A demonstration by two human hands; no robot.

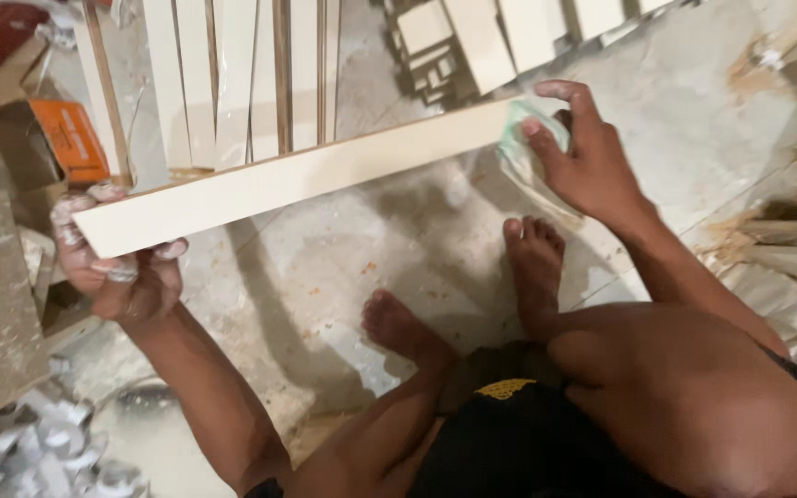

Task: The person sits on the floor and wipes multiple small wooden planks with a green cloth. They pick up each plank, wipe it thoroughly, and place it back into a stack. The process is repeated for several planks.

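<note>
Between both hands, long pale board (297,175) spanning above floor (398,249). Left hand (117,267) gripping near end, steadying it level. Right hand (583,152) pressing greenish sanding pad (523,138) against far end, fingers clenching pad for rubbing.

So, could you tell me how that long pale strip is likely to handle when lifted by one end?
The pale strip looks stiff: it spans straight between left hand and right hand. Being thin, it is probably light, and its smooth face may be slippery.
</note>
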